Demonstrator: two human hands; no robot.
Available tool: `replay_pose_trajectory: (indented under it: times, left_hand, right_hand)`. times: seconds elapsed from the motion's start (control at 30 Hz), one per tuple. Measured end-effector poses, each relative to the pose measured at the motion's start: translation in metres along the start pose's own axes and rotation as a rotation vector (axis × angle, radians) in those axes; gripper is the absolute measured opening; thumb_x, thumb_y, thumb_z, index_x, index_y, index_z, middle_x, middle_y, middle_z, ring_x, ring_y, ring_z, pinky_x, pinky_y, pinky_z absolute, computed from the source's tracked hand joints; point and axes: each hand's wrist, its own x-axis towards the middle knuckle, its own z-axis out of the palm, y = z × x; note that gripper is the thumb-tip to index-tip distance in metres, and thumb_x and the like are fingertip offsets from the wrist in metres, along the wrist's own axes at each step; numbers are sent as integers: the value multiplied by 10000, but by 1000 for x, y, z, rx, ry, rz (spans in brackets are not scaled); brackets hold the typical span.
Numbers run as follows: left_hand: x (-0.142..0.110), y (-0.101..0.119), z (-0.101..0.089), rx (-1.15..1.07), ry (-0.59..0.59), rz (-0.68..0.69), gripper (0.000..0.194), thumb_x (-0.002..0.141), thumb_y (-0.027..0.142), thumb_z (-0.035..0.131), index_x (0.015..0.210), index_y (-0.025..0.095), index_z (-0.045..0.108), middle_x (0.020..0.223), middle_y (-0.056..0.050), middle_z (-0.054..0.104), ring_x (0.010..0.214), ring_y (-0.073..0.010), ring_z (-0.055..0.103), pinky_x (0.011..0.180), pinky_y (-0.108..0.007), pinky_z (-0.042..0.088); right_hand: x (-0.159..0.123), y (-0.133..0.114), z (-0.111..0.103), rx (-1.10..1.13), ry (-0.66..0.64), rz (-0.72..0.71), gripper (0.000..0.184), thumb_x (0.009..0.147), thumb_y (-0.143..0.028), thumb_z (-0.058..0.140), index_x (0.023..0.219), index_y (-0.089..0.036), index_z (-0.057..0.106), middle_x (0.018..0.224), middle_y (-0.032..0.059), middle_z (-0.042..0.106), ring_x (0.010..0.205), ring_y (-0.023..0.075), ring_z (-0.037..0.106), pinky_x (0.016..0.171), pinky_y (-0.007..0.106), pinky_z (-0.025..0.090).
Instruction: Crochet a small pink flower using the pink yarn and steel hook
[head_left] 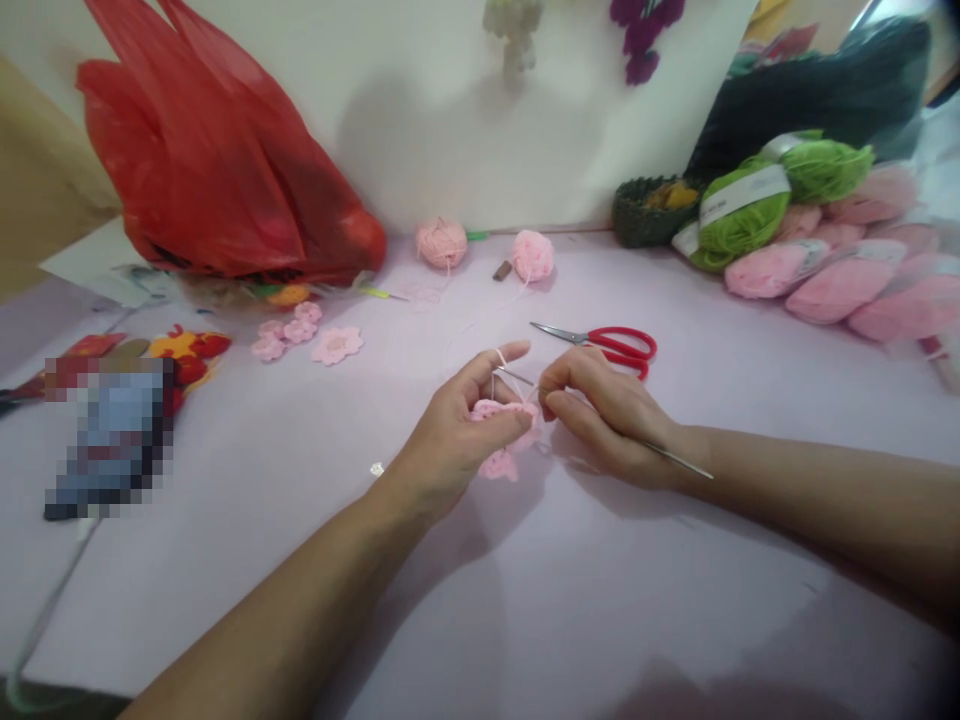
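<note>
My left hand [480, 425] pinches a pink crochet piece [499, 462] between thumb and fingers, and a strand of pink yarn loops over its raised index finger. In my right hand [607, 415] is a thin metal crochet hook [679, 460], its shaft lying through the closed fingers and its back end sticking out over the wrist. The hook's front end meets the yarn just above the crochet piece; the stitch itself is too small to make out. Red-handled scissors [621, 343] lie just beyond my right hand. Two pink yarn balls [442, 244] sit farther back.
A red plastic bag [225, 170] stands at the back left, with pink crochet flowers [337, 345] before it. A pixelated object [112, 440] with a white cable lies at left. Green yarn skeins [746, 215], pink skeins [847, 280] and a dark basket [649, 212] fill the back right.
</note>
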Motion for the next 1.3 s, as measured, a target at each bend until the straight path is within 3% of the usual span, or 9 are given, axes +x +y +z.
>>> replay_pose_trajectory:
  times: [0.27,0.37,0.5,0.57,0.67,0.8,1.0,1.3]
  left_hand:
    - [-2,4,-1,171,41,65,859,828,219,703,1560,335,269,821,20,599,677,-106,542,576,-203,450]
    - [-4,3,2,214,73,122,936,826,197,703,1585,354,179,786,29,595,671,-116,533,582,-215,442]
    - [-6,-4,11,179,188,242,910,787,138,721,1553,366,285,770,36,604,682,-122,518,617,-230,435]
    - [-5,-6,13,65,206,210,908,770,143,741,1538,361,308,766,46,599,676,-115,519,619,-228,432]
    - [-2,-3,11,-173,107,18,930,763,170,763,1545,322,283,734,65,559,627,-92,523,598,-217,424]
    - [0,8,0,-314,-85,-189,861,750,130,766,1504,293,383,792,40,608,660,-88,578,619,-209,442]
    - [-2,14,-15,-313,-178,-226,807,795,98,735,1502,299,400,732,59,624,559,-59,557,579,-195,438]
    - [1,14,-18,-278,-183,-212,756,781,100,750,1458,244,445,750,54,614,582,-68,579,548,-190,445]
  right_hand:
    - [1,-3,-3,146,-55,49,197,1017,-212,407,846,-187,502,748,-20,593,650,108,520,716,294,400]
    - [0,-2,1,11,-60,8,193,1022,-229,392,867,-183,497,762,-10,586,671,123,502,765,328,380]
    - [-2,0,12,-313,-42,23,215,1025,-281,366,872,-183,481,767,23,571,703,172,470,838,417,347]
    - [-3,2,14,-364,2,19,215,1028,-305,373,883,-190,482,781,30,580,718,186,465,828,423,340]
    - [-2,4,13,-273,73,-40,178,1028,-315,386,912,-206,468,808,22,582,740,187,459,817,409,341]
    - [0,7,6,-81,69,-155,125,1011,-250,395,901,-219,445,777,-1,544,718,167,442,804,392,353]
    - [0,10,0,-79,59,-278,75,974,-196,426,906,-215,450,767,8,543,725,170,444,819,420,368]
    - [-3,10,-2,-55,34,-256,76,968,-180,433,905,-205,467,755,6,570,723,159,484,887,448,395]
